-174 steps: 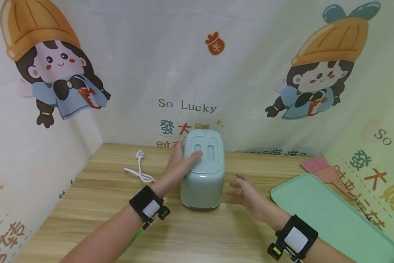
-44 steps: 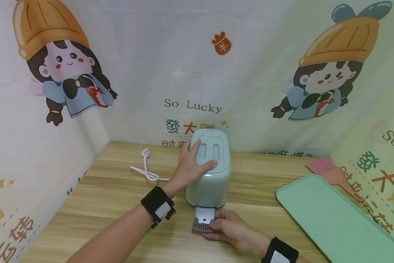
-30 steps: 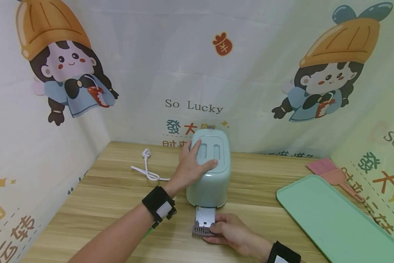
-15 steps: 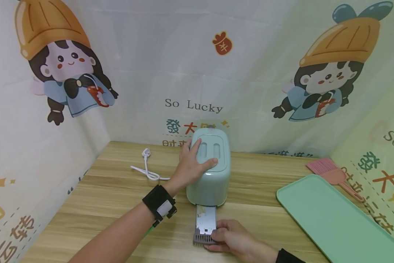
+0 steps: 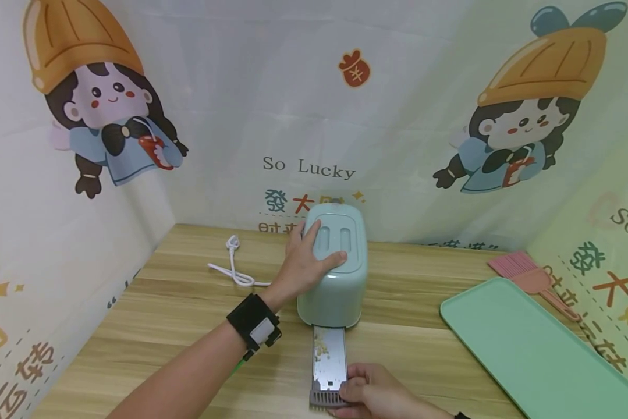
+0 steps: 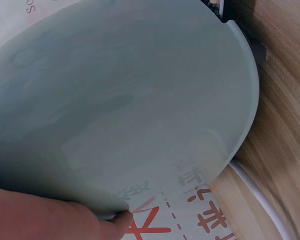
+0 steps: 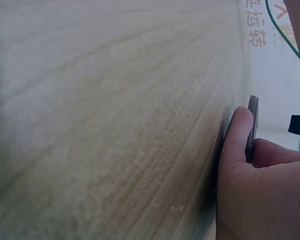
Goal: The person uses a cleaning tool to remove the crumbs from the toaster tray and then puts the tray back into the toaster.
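A pale green toaster point(image 5: 330, 299) stands on the wooden table, its top showing two covered slot shapes. My left hand point(image 5: 305, 262) grips the toaster across its top left, thumb on top and fingers over the far side. In the left wrist view the glossy toaster side point(image 6: 140, 100) fills most of the picture. From the toaster's near end a metal crumb tray point(image 5: 330, 361) sticks out, with yellowish crumbs point(image 5: 320, 343) near the toaster. My right hand point(image 5: 376, 393) pinches the tray's grey slotted handle point(image 5: 325, 399) at its right end.
A white cord with plug point(image 5: 233, 265) lies left of the toaster. On the right are a flat green tray point(image 5: 534, 343) and a pink brush point(image 5: 534, 280) beside it. Printed cloth point(image 5: 230, 116) hangs behind and at both sides of the table.
The right hand has taken hold of the crumb tray and drawn it toward me, out of the toaster, uncovering crumbs. Over the last second the left hand and toaster have barely moved.
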`<state>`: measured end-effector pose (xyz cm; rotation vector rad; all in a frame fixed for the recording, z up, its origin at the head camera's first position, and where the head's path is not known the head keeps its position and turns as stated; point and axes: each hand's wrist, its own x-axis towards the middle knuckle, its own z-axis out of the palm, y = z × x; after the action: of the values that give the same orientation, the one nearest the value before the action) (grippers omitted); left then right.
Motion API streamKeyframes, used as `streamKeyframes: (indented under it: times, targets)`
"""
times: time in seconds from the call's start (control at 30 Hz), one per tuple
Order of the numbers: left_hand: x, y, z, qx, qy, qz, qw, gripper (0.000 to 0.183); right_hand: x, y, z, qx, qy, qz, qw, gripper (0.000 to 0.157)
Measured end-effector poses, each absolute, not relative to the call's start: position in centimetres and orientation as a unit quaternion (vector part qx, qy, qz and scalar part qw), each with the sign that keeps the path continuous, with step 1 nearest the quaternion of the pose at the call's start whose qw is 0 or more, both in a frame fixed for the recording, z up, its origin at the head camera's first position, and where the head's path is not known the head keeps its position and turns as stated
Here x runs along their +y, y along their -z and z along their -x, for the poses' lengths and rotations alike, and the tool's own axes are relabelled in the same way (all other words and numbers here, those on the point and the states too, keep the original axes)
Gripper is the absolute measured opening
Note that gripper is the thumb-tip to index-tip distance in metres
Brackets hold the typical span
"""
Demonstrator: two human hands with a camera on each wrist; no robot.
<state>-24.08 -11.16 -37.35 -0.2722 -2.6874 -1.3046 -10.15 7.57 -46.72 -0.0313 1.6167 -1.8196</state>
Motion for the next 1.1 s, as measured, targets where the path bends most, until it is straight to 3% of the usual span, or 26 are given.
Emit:
streamKeyframes:
  times: [0.73, 1.1]
  targets:
    - [-11.2, 37.2, 24.0, -0.892, 0.439, 0.087, 0.065, 0.092, 9.2, 47.1, 9.5, 0.668, 0.628, 0.061, 0.394, 0.021]
    - [-11.1, 37.3, 24.0, -0.896, 0.432, 0.085, 0.061, 0.091, 10.2, 47.6, 8.7, 0.689, 0.619, 0.076, 0.37, 0.017]
